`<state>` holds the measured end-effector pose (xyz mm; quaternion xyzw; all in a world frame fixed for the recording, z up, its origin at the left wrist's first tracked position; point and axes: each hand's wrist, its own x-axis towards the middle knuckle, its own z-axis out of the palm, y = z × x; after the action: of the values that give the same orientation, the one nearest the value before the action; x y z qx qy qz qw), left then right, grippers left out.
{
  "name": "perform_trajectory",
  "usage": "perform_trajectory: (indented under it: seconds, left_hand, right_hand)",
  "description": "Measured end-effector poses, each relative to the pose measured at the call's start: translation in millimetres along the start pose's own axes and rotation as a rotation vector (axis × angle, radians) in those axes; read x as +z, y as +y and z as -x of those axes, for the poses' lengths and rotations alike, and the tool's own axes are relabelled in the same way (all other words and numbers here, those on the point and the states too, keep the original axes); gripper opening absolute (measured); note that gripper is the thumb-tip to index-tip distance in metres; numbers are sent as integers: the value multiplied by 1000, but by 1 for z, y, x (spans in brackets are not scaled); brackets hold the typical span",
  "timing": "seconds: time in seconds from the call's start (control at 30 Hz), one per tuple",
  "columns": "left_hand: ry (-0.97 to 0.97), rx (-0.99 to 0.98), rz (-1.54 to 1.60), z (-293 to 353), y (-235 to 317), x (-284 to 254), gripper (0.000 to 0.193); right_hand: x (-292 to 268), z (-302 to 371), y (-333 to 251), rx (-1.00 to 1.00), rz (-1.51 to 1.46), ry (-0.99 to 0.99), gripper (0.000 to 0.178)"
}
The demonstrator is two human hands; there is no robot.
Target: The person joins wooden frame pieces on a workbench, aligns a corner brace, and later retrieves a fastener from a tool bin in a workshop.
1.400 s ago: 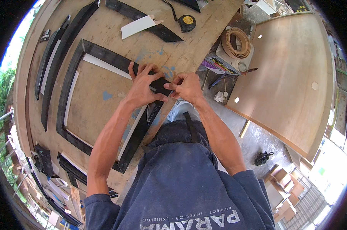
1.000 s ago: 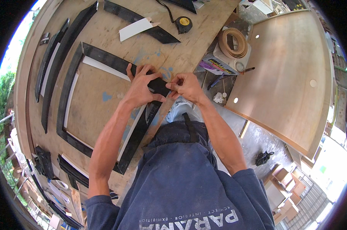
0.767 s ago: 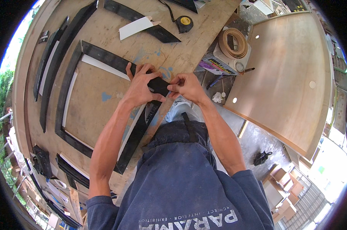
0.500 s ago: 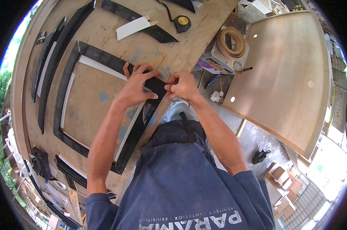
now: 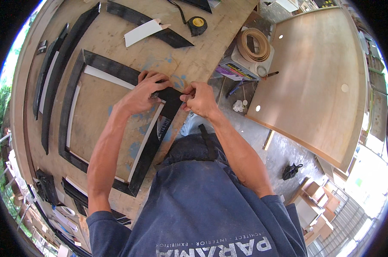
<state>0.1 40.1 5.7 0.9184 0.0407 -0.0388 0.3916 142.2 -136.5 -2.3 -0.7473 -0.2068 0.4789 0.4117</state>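
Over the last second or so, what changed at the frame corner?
Little changed. Both hands stay at the black frame corner: left hand pressing flat on it, right hand pinching its outer edge. Only the fingers shifted slightly. Tape measure unmoved.

I see a black rectangular frame (image 5: pixel 74 103) of flat dark strips lying flat on the plywood tabletop (image 5: pixel 117 51), with pale white edging along its inner sides. Its near right corner (image 5: pixel 170 96) is where two strips meet at an angle, and both hands press on that joint; the right-hand strip (image 5: pixel 149 147) runs back toward me along the tabletop edge
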Motion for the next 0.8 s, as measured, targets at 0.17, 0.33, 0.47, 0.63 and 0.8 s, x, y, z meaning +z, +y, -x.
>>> perform_trajectory:
  seconds: [0.17,0.33,0.47,0.63,0.8]
  left_hand:
    - [-25,-2,-4,-2,3,-3,59]
    - [-21,6,17,-2,1,-3,52]
    - [-33,17,2,-3,-2,-2,50]
    - [-45,7,6,-4,0,-3,52]
    - [-34,29,9,-9,6,-6,50]
  right_hand:
    - [1,0,7,-24,47,15,12]
    - [2,4,10,-60,-56,54,11]
    - [8,5,12,-9,-204,128,11]
    - [13,10,8,-15,-165,191,9]
    - [14,8,9,-16,-129,202,8]
